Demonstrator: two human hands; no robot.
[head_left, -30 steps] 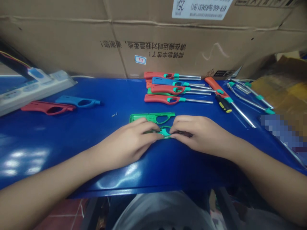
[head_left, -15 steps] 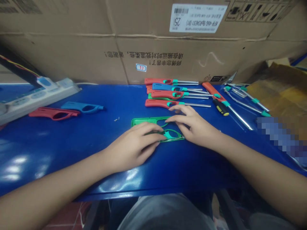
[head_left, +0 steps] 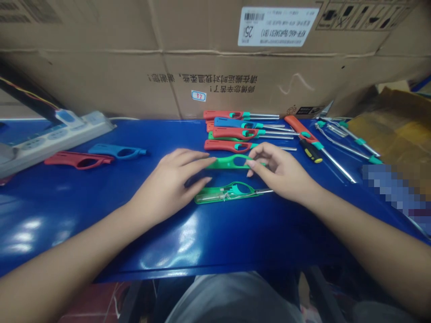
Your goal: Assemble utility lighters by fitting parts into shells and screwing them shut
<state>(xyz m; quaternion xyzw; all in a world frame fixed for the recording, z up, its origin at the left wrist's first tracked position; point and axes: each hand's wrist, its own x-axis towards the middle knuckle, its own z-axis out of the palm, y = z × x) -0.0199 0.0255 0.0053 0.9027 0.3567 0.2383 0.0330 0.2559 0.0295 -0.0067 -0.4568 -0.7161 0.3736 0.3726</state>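
Observation:
Both hands hold a green lighter casing half [head_left: 226,163] just above the blue table. My left hand [head_left: 173,181] grips its left end between thumb and fingers. At the trigger-loop end, my right hand [head_left: 279,170] pinches it between thumb and fingertips. Below it on the table lies the other green lighter half [head_left: 198,198], its inside facing up. A clear fuel tank [head_left: 213,196], a teal trigger [head_left: 239,188] and thin wires sit in it, and a metal tube [head_left: 264,191] sticks out to the right.
Several assembled lighters [head_left: 229,145] lie behind my hands. A black-and-yellow screwdriver [head_left: 311,150] rests across an orange lighter [head_left: 292,123] at right. Red [head_left: 79,160] and blue [head_left: 116,151] casings lie left, near a white power strip [head_left: 50,141]. A cardboard box [head_left: 111,85] stands behind.
The casing half has been lifted and turned so its smooth outside shows. My left hand has moved left and up, off the lower half, which now lies uncovered.

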